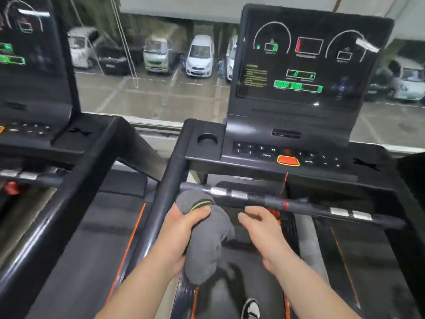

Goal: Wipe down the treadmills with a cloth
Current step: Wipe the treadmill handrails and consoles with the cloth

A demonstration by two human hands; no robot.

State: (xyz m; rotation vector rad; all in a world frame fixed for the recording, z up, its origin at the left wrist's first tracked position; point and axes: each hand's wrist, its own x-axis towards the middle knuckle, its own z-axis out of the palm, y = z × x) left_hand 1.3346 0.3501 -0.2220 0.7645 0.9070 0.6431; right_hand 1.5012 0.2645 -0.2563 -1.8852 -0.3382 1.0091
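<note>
The grey cloth [204, 238] is bunched into a thick wad in the left hand [181, 229], whose grip is wrapped round its upper part, fingers curled over a thin green seam. The top of the wad sits at the left end of the front crossbar [257, 198], just where it meets the left side rail [164, 203] of the treadmill [250, 125]. The right hand [264, 229] hovers just right of the cloth, near the bar, its grip wide and holding nothing.

The step in hand looks like wiping the crossbar. It would go best with the cloth folded round the bar and drawn rightward in firm passes over the silver sensor plates [227, 193], easing past the red safety cord [285, 189] so it does not snag. The red stop button [288, 160], cup holder [207, 139] and display [299, 93] farther off probably need lighter pressure.

Whether the cloth actually touches the bar cannot be told. Blur smears the keypad labels and the display text. A second treadmill [34, 88] at the left is cut off by the edge, and only part of a shoe [251, 308] shows at the near edge
</note>
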